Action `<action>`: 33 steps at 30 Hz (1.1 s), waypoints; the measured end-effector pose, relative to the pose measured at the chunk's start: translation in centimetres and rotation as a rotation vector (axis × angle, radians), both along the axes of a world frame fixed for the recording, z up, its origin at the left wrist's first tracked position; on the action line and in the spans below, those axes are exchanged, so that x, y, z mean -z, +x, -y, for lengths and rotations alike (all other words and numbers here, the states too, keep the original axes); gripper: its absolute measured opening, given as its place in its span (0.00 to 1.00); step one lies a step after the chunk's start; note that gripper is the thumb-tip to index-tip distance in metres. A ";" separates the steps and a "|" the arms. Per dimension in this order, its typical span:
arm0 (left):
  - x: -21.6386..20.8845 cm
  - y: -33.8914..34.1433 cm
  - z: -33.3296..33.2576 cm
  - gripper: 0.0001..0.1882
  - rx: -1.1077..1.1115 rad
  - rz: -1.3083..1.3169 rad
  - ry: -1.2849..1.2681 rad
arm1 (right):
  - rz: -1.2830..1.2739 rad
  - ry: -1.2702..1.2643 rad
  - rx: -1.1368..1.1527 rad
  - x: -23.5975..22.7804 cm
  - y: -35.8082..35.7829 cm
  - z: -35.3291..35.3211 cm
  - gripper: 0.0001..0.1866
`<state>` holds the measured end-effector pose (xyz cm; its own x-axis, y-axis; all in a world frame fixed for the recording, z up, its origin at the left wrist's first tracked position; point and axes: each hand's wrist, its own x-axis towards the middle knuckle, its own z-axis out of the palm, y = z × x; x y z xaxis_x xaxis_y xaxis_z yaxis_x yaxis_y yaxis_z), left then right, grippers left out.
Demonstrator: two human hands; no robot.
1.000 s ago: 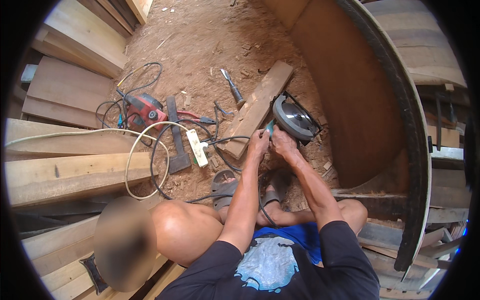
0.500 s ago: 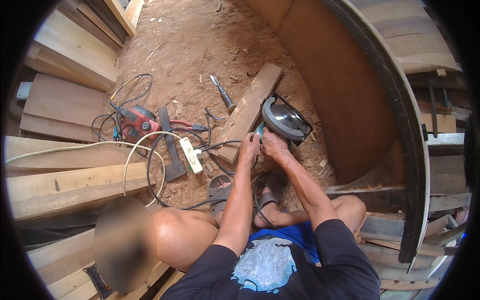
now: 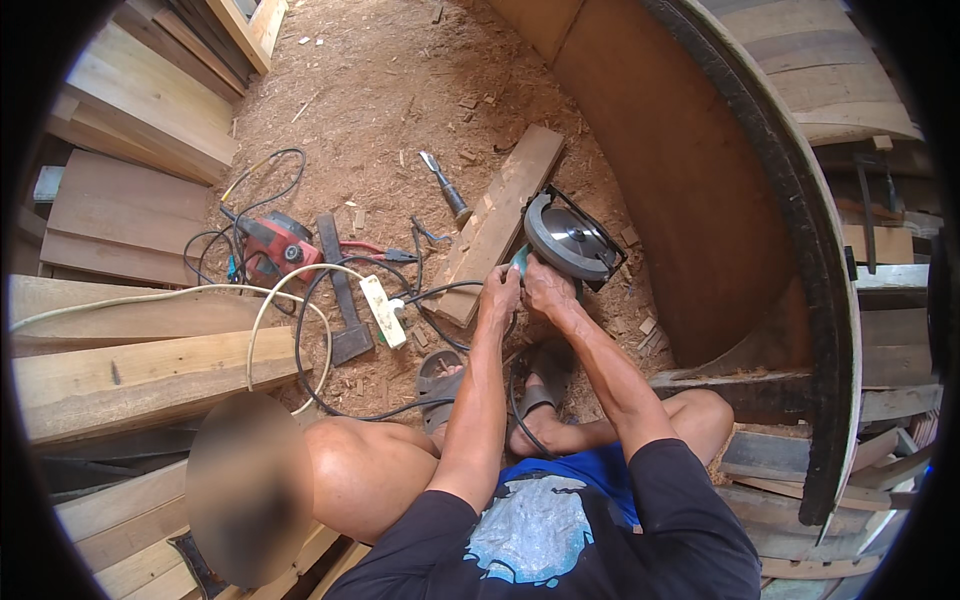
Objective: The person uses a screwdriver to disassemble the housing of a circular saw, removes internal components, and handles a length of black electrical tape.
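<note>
A circular saw [image 3: 572, 238] with a grey guard and round metal blade rests on its side against the right edge of a wooden plank [image 3: 490, 230]. My right hand [image 3: 549, 287] is wrapped around the saw's rear handle. Beside it, my left hand [image 3: 500, 292] is closed on the saw's teal body, with its fingertips partly hidden. The saw's black cord [image 3: 440, 292] loops away to the left, near a white power strip [image 3: 382, 311]. Both hands stay close together, just beyond my sandalled feet.
A chisel [image 3: 446, 188], a hammer [image 3: 343, 290], red-handled pliers [image 3: 378, 252] and a red power planer [image 3: 275, 243] lie on the shaving-covered ground. A large curved brown wooden panel [image 3: 690, 180] stands on the right. Stacked boards [image 3: 160, 370] line the left.
</note>
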<state>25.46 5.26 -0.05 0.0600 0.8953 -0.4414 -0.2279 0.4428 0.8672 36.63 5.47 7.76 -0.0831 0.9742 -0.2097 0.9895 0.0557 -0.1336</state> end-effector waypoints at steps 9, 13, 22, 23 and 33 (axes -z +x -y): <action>0.0 -0.3 -0.1 0.17 0.007 0.033 0.002 | 0.028 0.104 -0.043 0.1 -0.2 0.2 0.22; -0.6 -0.1 0.2 0.20 -0.003 0.038 -0.011 | 0.005 0.158 -0.041 0.6 0.2 0.4 0.21; -1.3 -0.4 0.4 0.19 0.009 0.073 -0.016 | -0.002 0.155 -0.050 0.9 0.5 0.3 0.20; -1.3 -0.3 0.4 0.19 0.015 0.061 -0.019 | -0.001 0.155 -0.048 1.0 0.7 0.3 0.20; -0.9 -0.1 0.5 0.20 0.028 0.047 -0.010 | -0.028 0.112 -0.009 0.8 0.9 0.5 0.20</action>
